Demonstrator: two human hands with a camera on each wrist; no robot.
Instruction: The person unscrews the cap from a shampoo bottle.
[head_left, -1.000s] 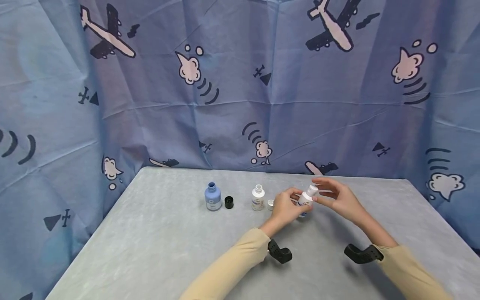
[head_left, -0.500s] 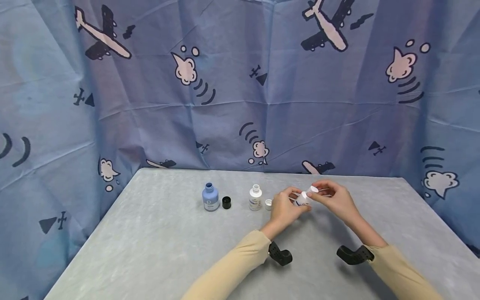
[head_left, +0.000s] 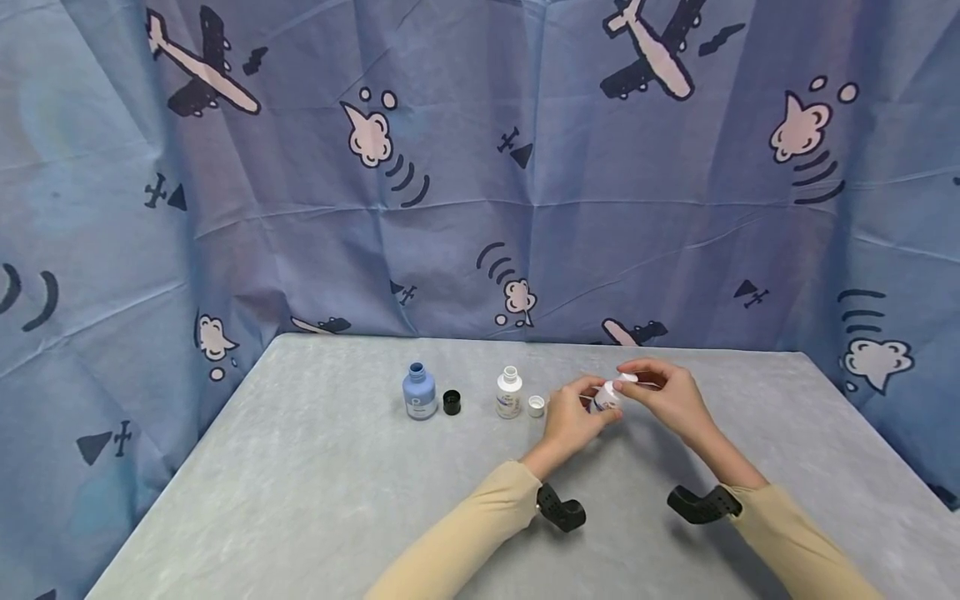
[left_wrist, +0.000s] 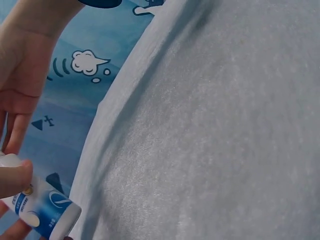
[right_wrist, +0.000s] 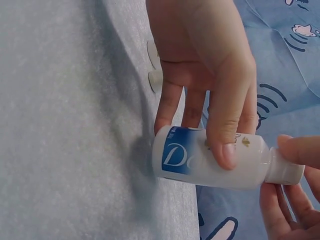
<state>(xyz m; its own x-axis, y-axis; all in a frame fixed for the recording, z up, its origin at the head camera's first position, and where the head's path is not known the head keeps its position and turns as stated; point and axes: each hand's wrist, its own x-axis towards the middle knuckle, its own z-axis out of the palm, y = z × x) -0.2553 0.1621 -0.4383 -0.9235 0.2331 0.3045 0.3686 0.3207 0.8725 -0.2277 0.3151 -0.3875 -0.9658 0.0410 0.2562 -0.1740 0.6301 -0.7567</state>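
My left hand [head_left: 573, 421] grips a small white bottle [head_left: 606, 396] with a blue label, its thumb across the body in the right wrist view. The bottle tilts, its neck end toward my right hand [head_left: 671, 400]. That hand pinches the white cap [right_wrist: 285, 167] on the bottle's neck between thumb and fingers. In the left wrist view the blue-labelled base [left_wrist: 57, 217] points down and right. Left of my hands, an uncapped white bottle [head_left: 508, 396] stands upright beside a loose white cap [head_left: 536, 406].
Farther left an uncapped blue bottle [head_left: 420, 396] stands near a black cap [head_left: 452, 402]. A pale cloth covers the table [head_left: 300, 492]. Behind its back edge hangs a blue curtain [head_left: 450, 167] with airplane prints. Each wrist wears a black camera mount [head_left: 561, 508].
The held bottle has tilted further toward the right. My right hand's fingers have gone from loosely spread around the cap to pinching it. The head view has shifted slightly.
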